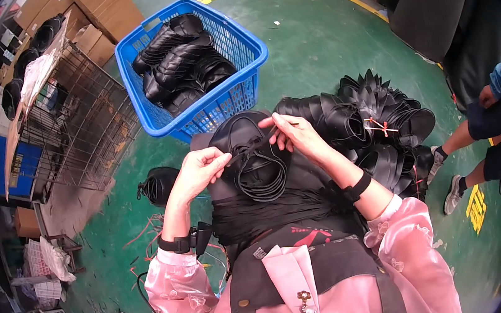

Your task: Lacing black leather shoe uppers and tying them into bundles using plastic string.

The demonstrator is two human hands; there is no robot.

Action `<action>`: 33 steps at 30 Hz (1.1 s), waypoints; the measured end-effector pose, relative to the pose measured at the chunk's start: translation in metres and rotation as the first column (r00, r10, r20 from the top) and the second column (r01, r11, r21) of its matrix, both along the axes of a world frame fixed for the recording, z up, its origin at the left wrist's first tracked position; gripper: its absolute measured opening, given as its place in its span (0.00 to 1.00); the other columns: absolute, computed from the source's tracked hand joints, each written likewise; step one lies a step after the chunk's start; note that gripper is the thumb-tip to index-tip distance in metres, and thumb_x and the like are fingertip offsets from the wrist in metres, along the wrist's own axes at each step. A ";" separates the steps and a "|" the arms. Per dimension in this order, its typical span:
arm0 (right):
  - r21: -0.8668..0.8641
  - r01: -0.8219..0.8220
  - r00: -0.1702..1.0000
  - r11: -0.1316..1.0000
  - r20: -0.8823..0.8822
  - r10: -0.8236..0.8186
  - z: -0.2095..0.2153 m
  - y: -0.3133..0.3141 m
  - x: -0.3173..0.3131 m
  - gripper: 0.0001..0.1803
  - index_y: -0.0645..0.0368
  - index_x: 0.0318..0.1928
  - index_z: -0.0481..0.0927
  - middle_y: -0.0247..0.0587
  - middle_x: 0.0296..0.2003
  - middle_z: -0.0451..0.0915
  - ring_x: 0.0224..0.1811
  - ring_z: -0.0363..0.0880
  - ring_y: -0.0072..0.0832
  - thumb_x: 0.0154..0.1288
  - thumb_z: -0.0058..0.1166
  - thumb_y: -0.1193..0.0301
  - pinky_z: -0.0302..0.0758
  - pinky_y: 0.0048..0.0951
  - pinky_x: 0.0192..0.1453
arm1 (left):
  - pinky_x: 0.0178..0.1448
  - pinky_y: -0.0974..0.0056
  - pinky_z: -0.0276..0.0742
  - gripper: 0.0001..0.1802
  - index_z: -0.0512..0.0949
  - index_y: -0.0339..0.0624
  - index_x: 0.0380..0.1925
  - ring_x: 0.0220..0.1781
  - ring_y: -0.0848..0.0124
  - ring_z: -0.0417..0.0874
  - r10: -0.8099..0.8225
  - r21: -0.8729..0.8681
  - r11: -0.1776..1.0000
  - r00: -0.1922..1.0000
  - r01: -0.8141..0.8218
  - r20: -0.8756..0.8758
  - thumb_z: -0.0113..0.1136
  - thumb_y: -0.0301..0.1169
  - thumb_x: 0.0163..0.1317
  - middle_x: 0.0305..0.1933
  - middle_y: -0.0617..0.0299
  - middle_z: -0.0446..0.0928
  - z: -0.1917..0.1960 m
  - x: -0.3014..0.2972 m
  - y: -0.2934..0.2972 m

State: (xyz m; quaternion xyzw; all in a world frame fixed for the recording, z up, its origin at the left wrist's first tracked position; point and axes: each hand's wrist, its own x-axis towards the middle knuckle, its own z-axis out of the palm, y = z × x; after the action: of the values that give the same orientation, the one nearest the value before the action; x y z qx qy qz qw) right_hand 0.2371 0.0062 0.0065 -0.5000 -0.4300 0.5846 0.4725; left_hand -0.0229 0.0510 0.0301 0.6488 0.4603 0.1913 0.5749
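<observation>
Black bundle (pixel 261 183) sits on my lap (pixel 273 215), likely so both hands stay free: left hand (pixel 204 167) and right hand (pixel 295 133) each pinch the strip (pixel 254 146) above it, spread apart, presumably for tension.

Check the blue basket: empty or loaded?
Loaded: black bundles lie heaped inside the blue basket, visible through its open top.

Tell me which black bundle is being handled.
The looped black bundle at the centre, between the left hand and right hand; the others sit in the blue basket or to either side.
</observation>
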 end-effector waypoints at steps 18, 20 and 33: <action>0.723 0.042 0.762 0.690 0.423 -0.490 -0.019 0.013 -0.037 0.07 0.58 0.30 0.83 0.37 0.28 0.80 0.30 0.79 0.35 0.51 0.66 0.71 0.76 0.32 0.34 | 0.25 0.78 0.60 0.26 0.61 0.45 0.69 0.21 0.83 0.64 -0.059 -0.060 0.994 0.925 0.087 0.375 0.46 0.27 0.71 0.22 0.69 0.69 -0.022 0.027 -0.005; 0.636 0.122 0.882 0.762 0.283 -0.377 -0.025 0.010 -0.039 0.07 0.62 0.33 0.83 0.40 0.29 0.80 0.32 0.81 0.31 0.54 0.64 0.73 0.75 0.29 0.35 | 0.25 0.78 0.60 0.26 0.61 0.45 0.69 0.21 0.83 0.64 -0.093 -0.006 0.995 0.932 0.102 0.351 0.45 0.26 0.71 0.23 0.70 0.68 -0.027 0.032 -0.006; -0.031 -0.117 0.982 0.993 -0.155 0.111 -0.015 0.012 -0.032 0.08 0.60 0.26 0.80 0.29 0.23 0.76 0.25 0.71 0.16 0.53 0.59 0.68 0.67 0.20 0.28 | 0.21 0.76 0.56 0.15 0.77 0.36 0.54 0.18 0.86 0.64 0.060 0.224 0.971 0.994 -0.078 0.087 0.54 0.26 0.69 0.20 0.71 0.70 -0.015 0.044 -0.016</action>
State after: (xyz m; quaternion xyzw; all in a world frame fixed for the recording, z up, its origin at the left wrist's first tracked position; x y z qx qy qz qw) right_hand 0.2050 0.0187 -0.0090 -0.4378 -0.4086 0.6559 0.4596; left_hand 0.0208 0.0348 0.0155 0.6857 0.4346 0.2882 0.5078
